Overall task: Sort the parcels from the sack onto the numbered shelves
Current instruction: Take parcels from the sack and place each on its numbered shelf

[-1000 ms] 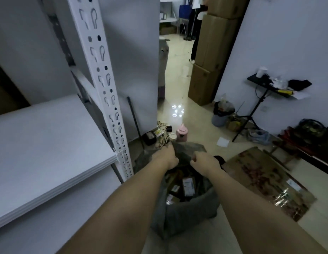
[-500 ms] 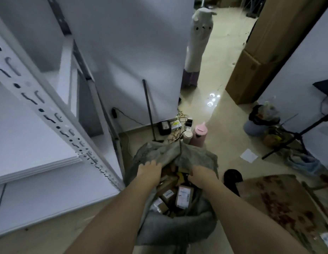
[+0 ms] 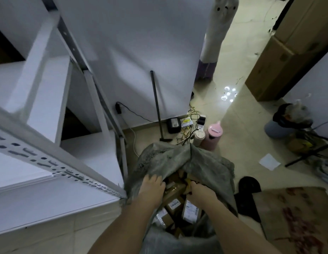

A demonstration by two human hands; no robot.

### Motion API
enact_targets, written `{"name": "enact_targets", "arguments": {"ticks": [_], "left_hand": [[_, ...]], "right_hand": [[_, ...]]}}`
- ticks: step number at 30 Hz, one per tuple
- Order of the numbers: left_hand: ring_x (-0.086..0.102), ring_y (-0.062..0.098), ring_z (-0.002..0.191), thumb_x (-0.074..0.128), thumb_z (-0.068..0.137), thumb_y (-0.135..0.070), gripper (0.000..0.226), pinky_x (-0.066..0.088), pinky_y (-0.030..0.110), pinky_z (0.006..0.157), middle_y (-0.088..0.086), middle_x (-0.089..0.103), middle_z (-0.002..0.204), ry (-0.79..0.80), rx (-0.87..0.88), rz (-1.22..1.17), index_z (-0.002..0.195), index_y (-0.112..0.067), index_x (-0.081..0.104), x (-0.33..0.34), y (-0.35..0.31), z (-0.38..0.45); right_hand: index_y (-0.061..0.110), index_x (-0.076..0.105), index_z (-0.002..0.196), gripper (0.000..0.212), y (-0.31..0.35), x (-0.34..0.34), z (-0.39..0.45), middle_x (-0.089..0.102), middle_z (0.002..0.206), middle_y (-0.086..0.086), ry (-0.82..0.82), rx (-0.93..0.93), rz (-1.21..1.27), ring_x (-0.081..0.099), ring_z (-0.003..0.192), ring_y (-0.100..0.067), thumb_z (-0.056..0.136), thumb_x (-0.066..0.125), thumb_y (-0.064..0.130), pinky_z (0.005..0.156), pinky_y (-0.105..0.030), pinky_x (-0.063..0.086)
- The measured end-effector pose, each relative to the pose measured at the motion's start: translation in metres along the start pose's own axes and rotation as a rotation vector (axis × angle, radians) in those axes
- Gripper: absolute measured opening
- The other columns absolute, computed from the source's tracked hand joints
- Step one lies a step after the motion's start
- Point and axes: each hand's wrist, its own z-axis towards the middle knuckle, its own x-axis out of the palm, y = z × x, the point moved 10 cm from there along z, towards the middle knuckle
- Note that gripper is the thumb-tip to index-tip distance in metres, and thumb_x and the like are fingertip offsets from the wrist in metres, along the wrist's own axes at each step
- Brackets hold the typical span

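Head view, single frame, dim light, some motion blur on the shelving.

Sack (image 3: 205,167): grey woven, standing on the tiled floor, mouth open toward the camera. Its far flap is folded up and back; its near rim is cut off by the bottom edge of the frame and partly covered by both forearms.

Parcels (image 3: 191,210): brown boxes with white labels, heaped inside the sack between the two hands. Label text too small to read. The lower layers are hidden in shadow; count cannot be told.

Left hand (image 3: 151,189): at the sack's left rim, fingers curled over the edge of the cloth, gripping it. Fingertips partly hidden in the fold.

Right hand (image 3: 202,192): inside the mouth at the right, fingers bent downward among the parcels. Tips hidden; whether they hold a box or the cloth cannot be told.

Shelves (image 3: 49,189): white boards on a perforated white upright (image 3: 55,167), just left of the sack, the upright's foot touching the sack's left side. Any numbers are not legible. Upper boards run out of the frame at left.

Floor beyond the sack: a pink bottle (image 3: 213,137) and a cup (image 3: 199,138) just behind it, tangled cables, a dark rod (image 3: 156,105) leaning on the wall. Open tile lies to the right rear, toward the cardboard boxes (image 3: 287,52).
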Motion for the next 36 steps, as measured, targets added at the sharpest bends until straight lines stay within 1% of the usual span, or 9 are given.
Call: {"name": "enact_targets", "arguments": {"ticks": [3, 7, 12, 16, 19, 24, 26, 31, 36], "left_hand": [[0.016, 0.031, 0.142, 0.054, 0.093, -0.034, 0.069, 0.008, 0.05, 0.117, 0.013, 0.02, 0.154, 0.032, 0.036, 0.051, 0.15, -0.013, 0.022, 0.022, -0.005, 0.033], [0.012, 0.03, 0.144, 0.053, 0.094, -0.036, 0.07, 0.003, 0.05, 0.117, 0.013, 0.016, 0.156, 0.045, 0.076, 0.137, 0.151, -0.012, 0.021, 0.056, -0.013, 0.092], [0.0, 0.031, 0.148, 0.039, 0.1, -0.036, 0.06, -0.008, 0.051, 0.116, 0.012, 0.01, 0.16, 0.062, 0.21, 0.423, 0.151, -0.012, 0.02, 0.109, -0.037, 0.154], [-0.01, 0.033, 0.147, 0.032, 0.101, -0.04, 0.061, -0.015, 0.052, 0.115, 0.01, 0.007, 0.161, 0.143, 0.326, 0.672, 0.152, -0.011, 0.014, 0.153, -0.052, 0.184], [-0.01, 0.034, 0.147, 0.023, 0.099, -0.053, 0.068, -0.026, 0.059, 0.102, 0.009, 0.007, 0.161, 0.191, 0.223, 0.816, 0.153, -0.013, 0.01, 0.167, -0.028, 0.205], [-0.013, 0.048, 0.142, 0.023, 0.095, -0.064, 0.07, -0.033, 0.072, 0.08, 0.017, 0.012, 0.159, 0.194, -0.041, 0.903, 0.149, -0.02, 0.03, 0.145, 0.052, 0.229], [-0.02, 0.057, 0.135, 0.028, 0.094, -0.065, 0.07, -0.033, 0.075, 0.079, 0.021, 0.008, 0.158, 0.18, -0.142, 0.934, 0.148, -0.021, 0.031, 0.127, 0.083, 0.23], [-0.025, 0.066, 0.126, 0.05, 0.085, -0.063, 0.088, -0.024, 0.077, 0.092, 0.029, 0.0, 0.156, 0.133, -0.3, 1.004, 0.152, -0.015, 0.018, 0.112, 0.126, 0.225], [-0.019, 0.054, 0.137, 0.05, 0.09, -0.051, 0.084, -0.022, 0.07, 0.1, 0.025, -0.002, 0.158, 0.09, -0.135, 0.891, 0.153, -0.01, 0.01, 0.128, 0.108, 0.235]], "right_hand": [[0.012, 0.034, 0.137, 0.045, -0.004, 0.011, 0.041, 0.06, 0.118, -0.007, -0.012, 0.025, 0.053, 0.058, 0.098, -0.025, 0.098, 0.043, 0.032, 0.08, -0.035, 0.047], [0.009, 0.044, 0.132, 0.042, -0.004, 0.039, 0.118, 0.058, 0.128, -0.009, 0.018, 0.085, 0.217, 0.056, 0.112, -0.025, 0.101, 0.038, 0.036, 0.087, -0.033, 0.045], [0.004, 0.053, 0.128, 0.043, -0.012, 0.084, 0.208, 0.059, 0.125, -0.015, 0.045, 0.227, 0.787, 0.056, 0.109, -0.029, 0.1, 0.04, 0.033, 0.088, -0.032, 0.045], [0.001, 0.039, 0.14, 0.062, -0.023, 0.125, 0.263, 0.055, 0.131, -0.02, 0.067, 0.371, 1.296, 0.056, 0.115, -0.037, 0.091, 0.059, 0.034, 0.099, -0.047, 0.047], [0.002, 0.04, 0.139, 0.056, -0.009, 0.101, 0.278, 0.054, 0.132, -0.014, 0.008, 0.262, 1.412, 0.055, 0.118, -0.035, 0.091, 0.062, 0.018, 0.1, -0.049, 0.046], [0.019, 0.027, 0.15, 0.065, 0.024, 0.002, 0.299, 0.05, 0.139, -0.008, -0.204, -0.137, 1.218, 0.051, 0.124, -0.022, 0.094, 0.053, -0.001, 0.091, -0.03, 0.051], [0.03, 0.022, 0.152, 0.071, 0.032, -0.026, 0.302, 0.038, 0.15, -0.003, -0.273, -0.226, 1.019, 0.04, 0.135, -0.022, 0.094, 0.052, 0.002, 0.103, -0.038, 0.045], [0.038, 0.017, 0.151, 0.065, 0.029, -0.051, 0.304, 0.01, 0.161, 0.006, -0.465, -0.313, -0.08, 0.004, 0.149, -0.027, 0.096, 0.049, 0.03, 0.117, -0.061, 0.004], [0.023, 0.041, 0.144, 0.049, 0.011, -0.027, 0.312, 0.019, 0.159, -0.005, -0.505, -0.232, -0.489, 0.007, 0.148, -0.027, 0.097, 0.045, 0.039, 0.116, -0.059, 0.004]]}}
